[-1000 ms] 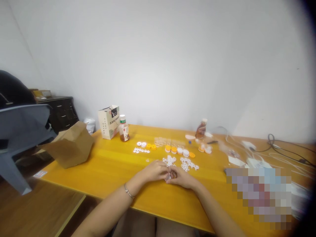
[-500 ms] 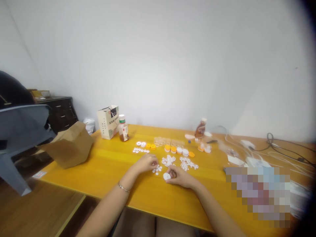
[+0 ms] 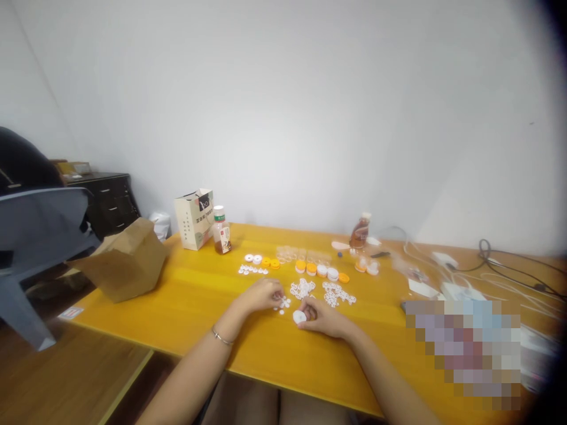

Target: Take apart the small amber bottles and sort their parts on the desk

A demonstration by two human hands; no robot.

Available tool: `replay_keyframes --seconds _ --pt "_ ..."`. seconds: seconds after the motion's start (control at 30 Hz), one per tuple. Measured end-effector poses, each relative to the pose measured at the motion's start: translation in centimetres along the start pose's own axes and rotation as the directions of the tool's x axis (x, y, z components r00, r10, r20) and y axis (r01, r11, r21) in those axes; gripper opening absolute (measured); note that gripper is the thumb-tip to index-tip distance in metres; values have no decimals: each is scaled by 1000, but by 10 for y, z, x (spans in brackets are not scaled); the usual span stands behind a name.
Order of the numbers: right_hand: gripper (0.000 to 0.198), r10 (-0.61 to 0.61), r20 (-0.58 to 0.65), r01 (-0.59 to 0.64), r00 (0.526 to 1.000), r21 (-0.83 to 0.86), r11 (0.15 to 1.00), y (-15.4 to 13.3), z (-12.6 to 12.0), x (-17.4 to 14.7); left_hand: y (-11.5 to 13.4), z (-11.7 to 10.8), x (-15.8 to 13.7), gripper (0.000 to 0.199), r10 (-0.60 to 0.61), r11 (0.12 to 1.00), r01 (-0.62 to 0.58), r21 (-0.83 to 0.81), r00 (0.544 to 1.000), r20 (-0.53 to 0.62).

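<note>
My right hand (image 3: 316, 316) holds a round white cap (image 3: 299, 317) between thumb and fingers, just above the yellow table. To its left, my left hand (image 3: 268, 292) reaches down with bent fingers at a loose group of small white pieces (image 3: 284, 304). Its fingertips are pressed together, and whatever is between them is too small to make out. Beyond the hands lie two heaps of white ring-like parts, a left heap (image 3: 303, 288) and a right heap (image 3: 339, 293). Behind these stands a row of orange and white caps (image 3: 322, 270).
Clear cups (image 3: 305, 255) stand behind the caps. More white and orange discs (image 3: 261, 260) lie at the left, with small white pieces (image 3: 252, 270) before them. A drink bottle (image 3: 222, 231), paper bag (image 3: 195, 219), brown bag (image 3: 128, 260), second bottle (image 3: 359, 231) and cables (image 3: 509, 265) surround the area.
Almost nothing differs. Both hands stay in nearly the same place, the right still holding the white cap and the left still at the small white pieces.
</note>
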State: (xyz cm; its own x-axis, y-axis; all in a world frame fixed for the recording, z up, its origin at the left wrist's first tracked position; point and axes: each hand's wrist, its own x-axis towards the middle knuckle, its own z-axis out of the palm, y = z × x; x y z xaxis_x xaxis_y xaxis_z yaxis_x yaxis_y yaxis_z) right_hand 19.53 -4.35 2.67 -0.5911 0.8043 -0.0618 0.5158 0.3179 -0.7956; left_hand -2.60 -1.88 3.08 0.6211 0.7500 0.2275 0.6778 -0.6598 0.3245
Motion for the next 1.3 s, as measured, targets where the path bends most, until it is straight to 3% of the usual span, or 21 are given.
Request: replay_keyframes --seconds 0.3,0.5,0.63,0.9,1.3 --pt "24 -13 2 13 1000 -10 1000 -3 -1 -1 19 2 -1 11 161 987 -161 -8 987 6" --pt "26 -84 5 84 996 -9 996 6 0 4 35 15 3 11 328 943 -327 -61 945 4" --pt "29 -92 10 93 996 -5 996 9 0 5 35 19 4 12 351 935 -351 -41 936 -24" --pt "28 -94 2 94 996 -6 996 13 1 7 34 18 4 14 386 915 -375 149 921 -52" --pt "22 -48 -8 48 999 -6 999 4 -1 5 38 18 2 14 450 787 -391 478 893 -10"
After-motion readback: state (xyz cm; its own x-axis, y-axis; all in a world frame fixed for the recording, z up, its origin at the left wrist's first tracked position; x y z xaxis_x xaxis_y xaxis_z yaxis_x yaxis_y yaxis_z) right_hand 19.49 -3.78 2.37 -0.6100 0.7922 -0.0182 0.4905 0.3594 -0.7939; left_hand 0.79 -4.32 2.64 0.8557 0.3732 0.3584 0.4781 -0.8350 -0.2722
